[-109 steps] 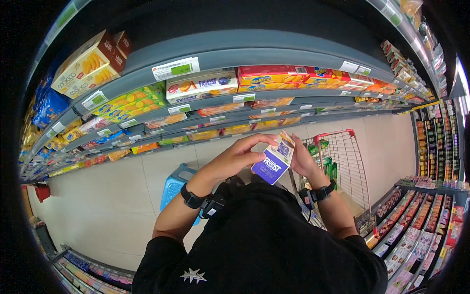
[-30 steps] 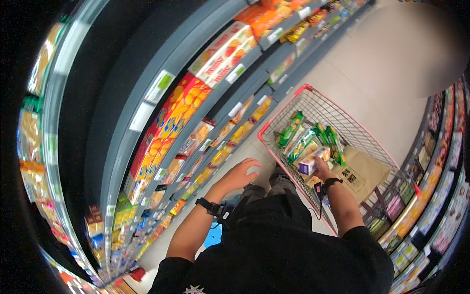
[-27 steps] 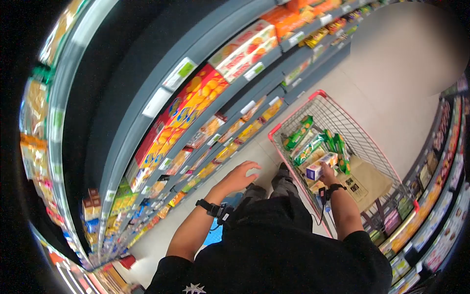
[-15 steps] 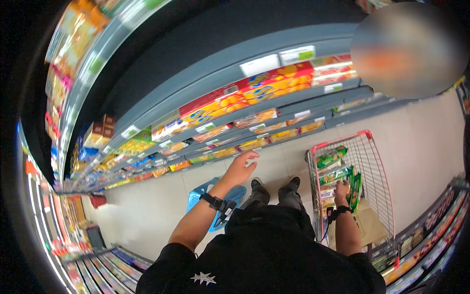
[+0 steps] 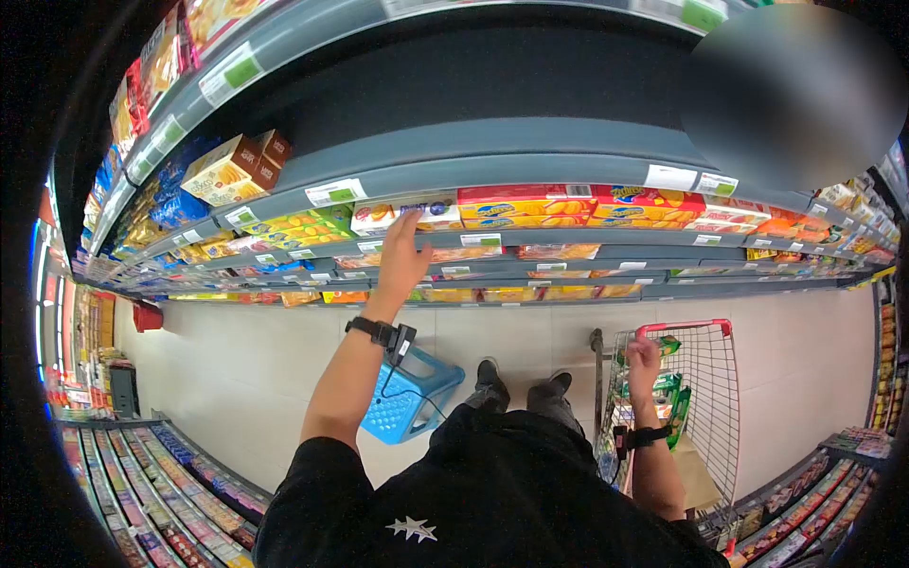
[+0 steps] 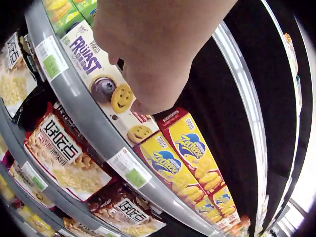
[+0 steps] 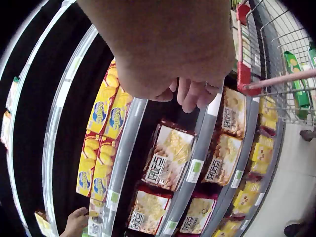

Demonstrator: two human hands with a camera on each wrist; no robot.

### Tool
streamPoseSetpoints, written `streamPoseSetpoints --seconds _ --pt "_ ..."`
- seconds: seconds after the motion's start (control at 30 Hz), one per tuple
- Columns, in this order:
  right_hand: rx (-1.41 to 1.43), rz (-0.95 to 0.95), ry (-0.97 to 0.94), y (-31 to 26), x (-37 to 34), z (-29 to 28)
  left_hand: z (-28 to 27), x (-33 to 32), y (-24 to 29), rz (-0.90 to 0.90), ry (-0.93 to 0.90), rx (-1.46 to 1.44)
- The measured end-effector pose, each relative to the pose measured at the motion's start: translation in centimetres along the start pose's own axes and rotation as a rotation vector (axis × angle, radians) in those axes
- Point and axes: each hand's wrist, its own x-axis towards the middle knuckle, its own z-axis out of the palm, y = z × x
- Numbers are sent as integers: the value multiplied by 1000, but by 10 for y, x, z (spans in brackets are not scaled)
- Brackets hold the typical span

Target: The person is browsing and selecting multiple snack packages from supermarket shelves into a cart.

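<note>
My left hand [image 5: 404, 260] reaches to the shelf, its fingers over a white FRUIAST box [image 5: 438, 212] beside red and yellow biscuit boxes [image 5: 525, 207]. The left wrist view shows that hand [image 6: 148, 54] across the top of the white box [image 6: 101, 79], hiding part of it; whether it touches cannot be told. Above the cart [image 5: 734, 379], my right hand [image 5: 644, 367] holds nothing. In the right wrist view its fingers [image 7: 190, 94] hang loosely curled in front of the shelves. Green packets [image 5: 680, 407] lie in the cart below.
A blue stool [image 5: 409, 398] stands on the floor left of my feet. A brown paper bag [image 5: 696, 473] lies in the cart. Brown and cream boxes [image 5: 227, 170] stand at the shelf's left. More stocked shelves [image 5: 142, 492] run behind me on both sides.
Both hands held a purple and white box earlier; then my right hand lowered it into the cart. That hand has let go and risen, while my left has moved to the shelf.
</note>
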Motion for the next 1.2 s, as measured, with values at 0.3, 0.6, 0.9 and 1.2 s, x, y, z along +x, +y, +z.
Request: streamPoseSetpoints --seconds 0.3,0.6,0.9,1.2 --pt "-56 37 -42 1 -44 57 -2 18 -38 120 -134 229" --pt "-72 136 50 18 -71 84 -4 8 -43 101 -137 233" --pt "-84 169 72 -10 -84 112 -17 21 -56 166 9 77" --pt "-119 140 17 -11 -93 121 -49 1 -50 156 21 -127"
